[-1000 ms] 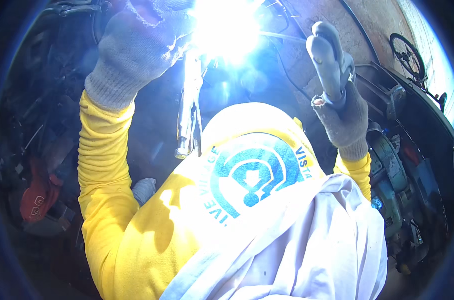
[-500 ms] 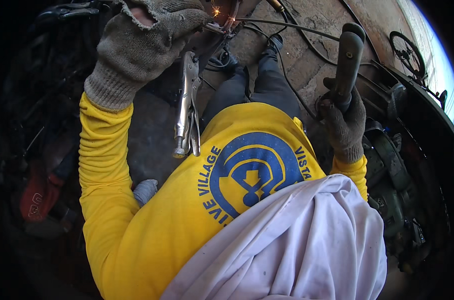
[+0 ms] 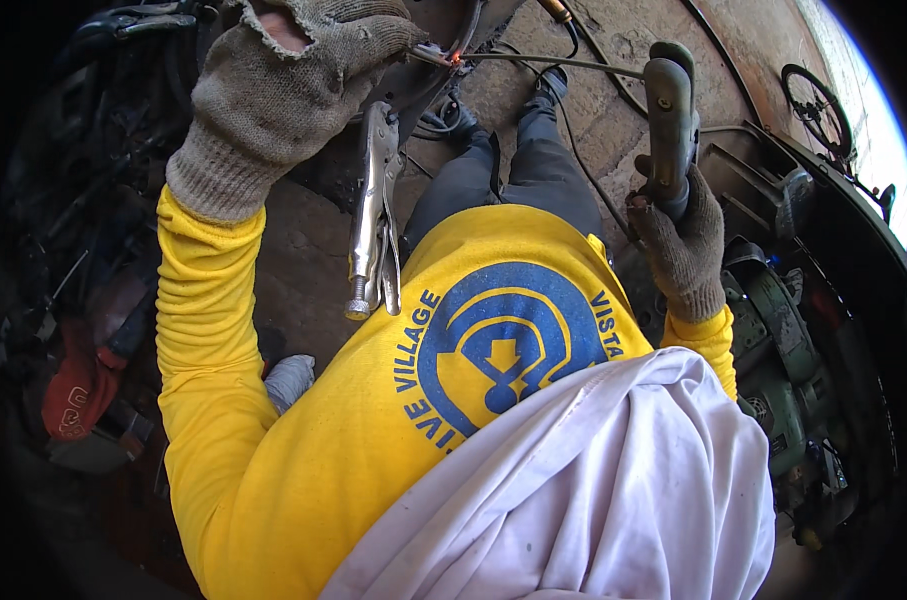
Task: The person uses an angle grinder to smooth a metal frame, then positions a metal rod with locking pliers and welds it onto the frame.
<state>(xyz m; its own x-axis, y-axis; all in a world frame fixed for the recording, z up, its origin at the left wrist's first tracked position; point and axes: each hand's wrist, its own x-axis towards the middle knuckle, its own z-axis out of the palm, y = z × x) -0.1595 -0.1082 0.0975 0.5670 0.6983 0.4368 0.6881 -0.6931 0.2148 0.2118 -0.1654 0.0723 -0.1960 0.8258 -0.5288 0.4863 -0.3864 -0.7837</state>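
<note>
Left hand (image 3: pixel 293 95) in a frayed grey knit glove, raised high, fingers curled shut on the metal piece (image 3: pixel 428 60) being welded, just above the locking pliers (image 3: pixel 373 215). Glove torn open at the top, bare skin showing through the hole. Locking pliers clamped to that same metal piece and hanging straight down from it, handles and adjusting screw at the lower end, just beside the yellow shirt (image 3: pixel 373 420).

Right hand (image 3: pixel 678 235) in a darker grey glove, well to the right of the pliers, fingers wrapped tight around the handle of the electrode holder (image 3: pixel 670 125), held upright. Thin welding rod (image 3: pixel 553 63) running leftward from the top of the holder toward the metal piece, its tip glowing orange at a small spot (image 3: pixel 460 57) just right of the left glove and above the pliers' jaws.

Below the pliers, dark trousers (image 3: pixel 518 170) stretching away toward a dusty brick floor (image 3: pixel 613 120), with black cables (image 3: pixel 583 160) trailing across it. White cloth (image 3: pixel 593 490) draped low in the foreground, beneath the shirt's blue round print. Far left of the pliers, a red glove (image 3: pixel 78 385) lying among dark metal clutter. Far right of the pliers, past the right hand, a greenish machine (image 3: pixel 783 330) in shadow, its details hard to make out.
</note>
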